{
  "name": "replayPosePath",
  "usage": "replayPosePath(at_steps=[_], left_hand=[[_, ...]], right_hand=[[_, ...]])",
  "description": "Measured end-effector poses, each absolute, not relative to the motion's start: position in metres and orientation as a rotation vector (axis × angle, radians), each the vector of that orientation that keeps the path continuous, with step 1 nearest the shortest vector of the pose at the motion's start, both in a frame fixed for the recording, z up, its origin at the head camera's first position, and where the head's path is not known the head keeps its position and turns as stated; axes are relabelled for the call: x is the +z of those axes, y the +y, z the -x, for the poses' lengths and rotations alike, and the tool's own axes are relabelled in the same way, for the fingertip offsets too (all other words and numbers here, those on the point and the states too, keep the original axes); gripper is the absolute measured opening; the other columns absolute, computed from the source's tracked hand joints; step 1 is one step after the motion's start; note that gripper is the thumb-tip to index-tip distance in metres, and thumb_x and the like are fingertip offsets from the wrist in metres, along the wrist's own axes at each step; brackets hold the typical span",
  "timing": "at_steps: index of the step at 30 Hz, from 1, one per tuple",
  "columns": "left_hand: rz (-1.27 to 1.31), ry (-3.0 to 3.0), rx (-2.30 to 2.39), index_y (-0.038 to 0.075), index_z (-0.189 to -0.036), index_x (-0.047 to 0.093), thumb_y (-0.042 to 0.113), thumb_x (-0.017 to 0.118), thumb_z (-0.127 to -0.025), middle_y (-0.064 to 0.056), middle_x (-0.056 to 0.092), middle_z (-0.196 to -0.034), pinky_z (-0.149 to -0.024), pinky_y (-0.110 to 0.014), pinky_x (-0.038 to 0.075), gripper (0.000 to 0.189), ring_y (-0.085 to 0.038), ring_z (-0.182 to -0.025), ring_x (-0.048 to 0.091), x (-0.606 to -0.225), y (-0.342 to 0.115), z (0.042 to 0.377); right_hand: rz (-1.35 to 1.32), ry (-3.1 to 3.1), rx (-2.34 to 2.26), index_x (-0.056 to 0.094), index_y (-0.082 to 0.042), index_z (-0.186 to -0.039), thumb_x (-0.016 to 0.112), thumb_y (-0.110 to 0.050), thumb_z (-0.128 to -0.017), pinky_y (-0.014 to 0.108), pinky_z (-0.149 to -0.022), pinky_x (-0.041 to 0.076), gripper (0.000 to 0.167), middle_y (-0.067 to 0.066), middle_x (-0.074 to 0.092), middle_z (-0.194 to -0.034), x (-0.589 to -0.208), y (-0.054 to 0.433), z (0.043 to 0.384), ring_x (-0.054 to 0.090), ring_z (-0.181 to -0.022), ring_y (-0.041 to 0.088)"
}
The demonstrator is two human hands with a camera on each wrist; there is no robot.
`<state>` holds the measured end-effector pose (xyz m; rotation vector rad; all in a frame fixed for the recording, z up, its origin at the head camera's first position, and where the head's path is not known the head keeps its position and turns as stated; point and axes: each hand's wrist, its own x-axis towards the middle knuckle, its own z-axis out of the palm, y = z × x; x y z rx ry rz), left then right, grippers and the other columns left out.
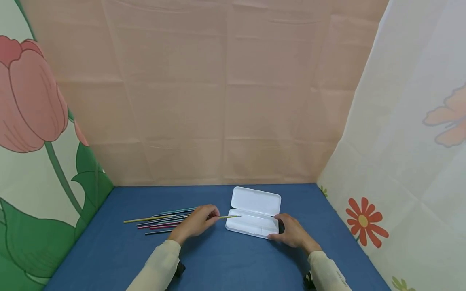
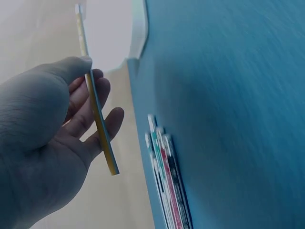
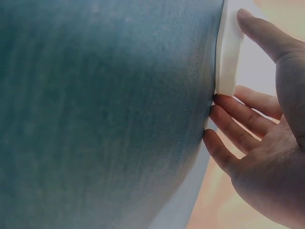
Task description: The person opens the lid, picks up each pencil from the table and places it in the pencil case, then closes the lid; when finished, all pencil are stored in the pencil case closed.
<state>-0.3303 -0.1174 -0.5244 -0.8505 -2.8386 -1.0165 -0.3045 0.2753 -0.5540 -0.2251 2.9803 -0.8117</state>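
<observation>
My left hand [image 1: 198, 220] pinches a thin yellow stick [image 1: 230, 216] between thumb and fingers. Its pale tip reaches over the left part of an open white case [image 1: 238, 231]; whether it is a brush or a pencil I cannot tell. In the left wrist view the stick [image 2: 97, 112] slants across the fingers of the left hand [image 2: 62, 105]. My right hand [image 1: 293, 232] holds the case's right end, thumb at the front corner and fingers at the back. In the right wrist view the right hand [image 3: 267, 109] has its thumb on the case wall [image 3: 228, 52].
Several thin coloured sticks [image 1: 160, 227] lie in a loose bundle to the left, partly behind the left hand. The case's raised lid [image 1: 256, 201] leans back. Blue cloth [image 1: 233, 266] covers the table, with a beige curtain [image 1: 225, 101] behind and patterned curtains at both sides.
</observation>
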Motion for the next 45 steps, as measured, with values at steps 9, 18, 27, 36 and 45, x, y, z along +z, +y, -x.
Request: replayPosePath(at_steps=[9, 18, 27, 36, 45], left_hand=[[0.961, -2.796, -1.019, 0.009, -0.112, 0.077, 0.009, 0.070, -0.112, -0.001, 0.076, -0.105, -0.084, -0.029, 0.058, 0.007, -0.010, -0.092, 0.063, -0.521, -0.084, 0.342], [0.992, -2.800, -1.066, 0.003, -0.116, 0.077, 0.004, 0.071, -0.110, -0.005, 0.078, -0.108, -0.091, -0.038, 0.062, 0.009, -0.014, -0.097, 0.068, -0.524, -0.055, 0.352], [0.987, -2.810, -1.055, 0.002, -0.117, 0.080, 0.003, 0.073, -0.108, -0.006, 0.080, -0.109, -0.096, -0.041, 0.063, 0.011, -0.014, -0.098, 0.068, -0.531, -0.036, 0.358], [1.018, -2.760, -1.011, 0.006, -0.114, 0.083, 0.004, 0.077, -0.105, -0.005, 0.082, -0.110, -0.093, -0.038, 0.062, 0.011, -0.010, -0.094, 0.069, -0.542, -0.025, 0.360], [0.959, -2.794, -1.005, 0.010, -0.117, 0.085, 0.006, 0.078, -0.106, -0.001, 0.083, -0.112, -0.099, -0.039, 0.064, 0.014, -0.010, -0.096, 0.068, -0.543, -0.013, 0.358]], right_hand=[[0.236, 2.985, -0.816, 0.064, -0.003, -0.153, 0.100, -0.046, -0.085, 0.067, -0.122, 0.050, 0.088, 0.020, 0.067, -0.154, -0.555, 0.276, 0.305, 0.065, -0.141, 0.040], [0.253, 2.994, -0.825, 0.065, -0.002, -0.152, 0.101, -0.044, -0.085, 0.066, -0.122, 0.050, 0.087, 0.020, 0.068, -0.153, -0.555, 0.276, 0.305, 0.065, -0.142, 0.041], [0.244, 2.986, -0.834, 0.065, -0.003, -0.153, 0.101, -0.046, -0.085, 0.067, -0.123, 0.049, 0.088, 0.020, 0.067, -0.155, -0.555, 0.276, 0.305, 0.064, -0.144, 0.041], [0.227, 2.973, -0.838, 0.064, -0.005, -0.155, 0.100, -0.048, -0.085, 0.068, -0.124, 0.048, 0.089, 0.019, 0.066, -0.158, -0.554, 0.276, 0.305, 0.062, -0.146, 0.042], [0.241, 2.982, -0.828, 0.064, -0.004, -0.154, 0.100, -0.046, -0.085, 0.068, -0.124, 0.047, 0.089, 0.020, 0.066, -0.156, -0.554, 0.276, 0.304, 0.062, -0.145, 0.042]])
